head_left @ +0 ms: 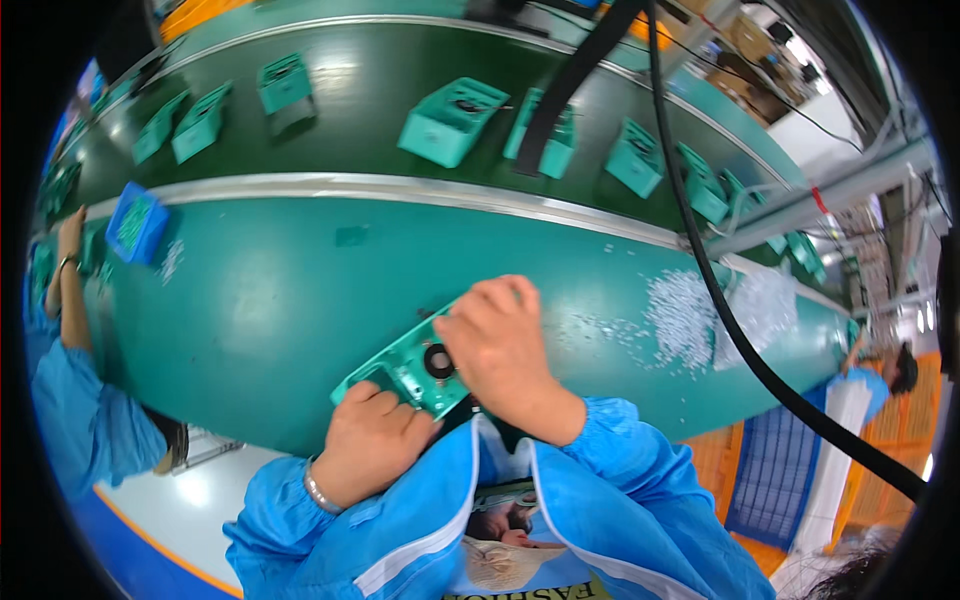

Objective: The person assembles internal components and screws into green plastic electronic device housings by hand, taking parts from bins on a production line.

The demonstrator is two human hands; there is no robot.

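A green plastic housing (403,378) lies tilted at the near edge of the worktable, close to my body. In its open face sits a round black ring-shaped part (438,361). My left hand (375,440) is closed on the housing's near left edge, fingers curled over the rim. Over the right end, my right hand (505,350) bends its fingers down onto the housing; its fingertips are partly hidden, and I cannot see whether a small part is under them. A small dark piece shows at the housing's far edge beside the right hand.
Small white parts (680,318) lie heaped on the right beside a clear plastic bag (760,312). A blue bin (137,224) with green pieces stands at left, near a co-worker's arm (75,300). Several green housings (452,122) sit on the conveyor (350,110). A black cable (740,325) hangs at right.
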